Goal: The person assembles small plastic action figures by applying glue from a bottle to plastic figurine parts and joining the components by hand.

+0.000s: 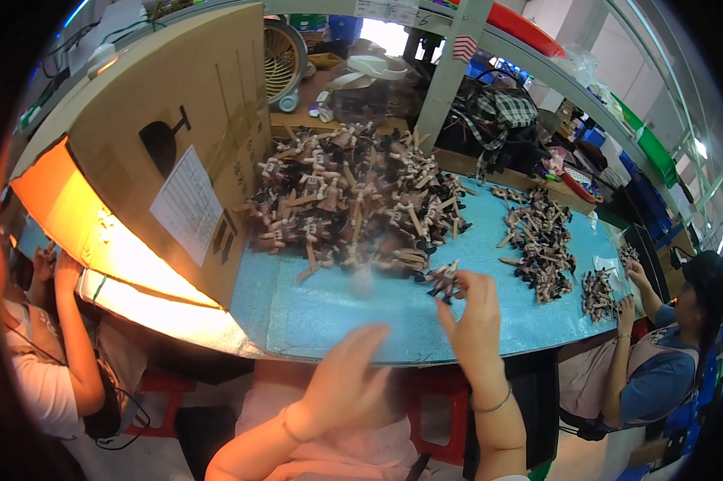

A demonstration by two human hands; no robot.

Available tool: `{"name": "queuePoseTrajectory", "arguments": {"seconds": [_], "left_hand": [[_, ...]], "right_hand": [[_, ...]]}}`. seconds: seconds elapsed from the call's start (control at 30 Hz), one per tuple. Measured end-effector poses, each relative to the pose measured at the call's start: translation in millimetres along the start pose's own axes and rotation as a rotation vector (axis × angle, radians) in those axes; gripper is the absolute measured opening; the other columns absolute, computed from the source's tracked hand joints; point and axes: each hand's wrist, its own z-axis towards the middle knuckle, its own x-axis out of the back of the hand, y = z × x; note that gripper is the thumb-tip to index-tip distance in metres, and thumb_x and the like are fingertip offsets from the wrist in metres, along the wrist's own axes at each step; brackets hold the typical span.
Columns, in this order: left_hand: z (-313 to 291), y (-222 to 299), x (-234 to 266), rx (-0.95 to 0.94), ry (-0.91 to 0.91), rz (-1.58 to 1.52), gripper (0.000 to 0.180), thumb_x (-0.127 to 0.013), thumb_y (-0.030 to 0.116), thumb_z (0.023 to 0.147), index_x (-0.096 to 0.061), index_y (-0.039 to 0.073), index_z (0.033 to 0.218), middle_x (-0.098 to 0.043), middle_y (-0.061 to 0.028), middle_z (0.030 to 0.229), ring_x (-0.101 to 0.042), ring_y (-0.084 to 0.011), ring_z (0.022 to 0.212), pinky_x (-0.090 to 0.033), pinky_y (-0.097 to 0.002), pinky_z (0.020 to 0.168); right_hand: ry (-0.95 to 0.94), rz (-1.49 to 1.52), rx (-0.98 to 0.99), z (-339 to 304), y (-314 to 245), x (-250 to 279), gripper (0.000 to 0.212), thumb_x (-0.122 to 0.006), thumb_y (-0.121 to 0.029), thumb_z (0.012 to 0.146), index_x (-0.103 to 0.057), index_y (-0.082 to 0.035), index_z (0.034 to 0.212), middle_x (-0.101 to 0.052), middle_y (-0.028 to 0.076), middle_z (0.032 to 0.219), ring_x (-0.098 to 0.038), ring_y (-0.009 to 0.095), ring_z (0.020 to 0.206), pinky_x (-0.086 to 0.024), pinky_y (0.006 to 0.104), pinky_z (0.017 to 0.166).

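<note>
Head view: clock positions are read from the picture centre, with 12 at the top edge. The table spans the middle, its bare blue cover showing at 7 o'clock. A cardboard box stands on it at 10 o'clock, walling off the left side. The large heap of small figures lies at 12 o'clock, tangled and many layers deep; a smaller heap lies at 3 o'clock, well apart from it. At 6 o'clock the left hand is raised before the near edge, fingers spread, blurred, with no object visible in it. At 4 o'clock the right hand appears clamped on one figure between thumb and fingers, just beside the lower right edge of the large heap. For good handling, grip the figure by its body; the thin limbs would probably catch on neighbours or bend. Confirm that it is free of the large heap before lifting, and lift toward 5 o'clock, over bare cover. Should a limb snag, steady the neighbouring pieces with the left hand rather than pulling harder.
</note>
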Motion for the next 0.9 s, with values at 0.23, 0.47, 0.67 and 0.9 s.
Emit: {"name": "queuePoseTrajectory", "arguments": {"seconds": [0.23, 0.47, 0.67, 0.9], "left_hand": [[9, -21, -1, 0.056, 0.159, -0.172, 0.062, -0.062, 0.000, 0.076, -0.033, 0.001, 0.130, -0.049, -0.0144, 0.116, -0.053, -0.0178, 0.098, -0.046, -0.0300, 0.081], [-14, -32, 24, 0.359, 0.273, -0.603, 0.022, -0.047, 0.005, 0.090, -0.045, -0.001, 0.111, -0.060, -0.0115, 0.100, -0.057, -0.0115, 0.079, -0.047, -0.0229, 0.067], [-22, -21, 45, 0.314, 0.369, -0.547, 0.029, -0.046, 0.002, 0.090, -0.047, -0.002, 0.118, -0.058, -0.0110, 0.106, -0.059, -0.0151, 0.088, -0.048, -0.0250, 0.075], [-41, -25, 65, 0.043, 0.527, -0.327, 0.022, -0.057, -0.002, 0.084, -0.046, 0.001, 0.103, -0.058, -0.0167, 0.107, -0.058, -0.0192, 0.092, -0.048, -0.0286, 0.078]], "right_hand": [[-0.239, 0.383, 0.243, -13, -65, -10, 0.047, -0.072, -0.005, 0.068, -0.050, -0.001, 0.111, -0.054, 0.016, 0.101, -0.053, 0.032, 0.091, -0.044, 0.0381, 0.080], [-0.252, 0.563, 0.047, 5, -44, -46, 0.036, -0.069, -0.014, 0.073, -0.053, -0.002, 0.103, -0.054, 0.013, 0.100, -0.053, 0.025, 0.087, -0.042, 0.0331, 0.075], [-0.093, 0.172, 0.239, 22, -44, -82, 0.033, -0.069, -0.010, 0.071, -0.052, -0.001, 0.098, -0.052, 0.014, 0.095, -0.051, 0.031, 0.083, -0.041, 0.0363, 0.073], [-0.478, 0.905, -0.139, 5, -59, -49, 0.018, -0.064, -0.002, 0.079, -0.050, -0.001, 0.091, -0.061, 0.012, 0.100, -0.059, 0.017, 0.096, -0.046, 0.0279, 0.084]]}}
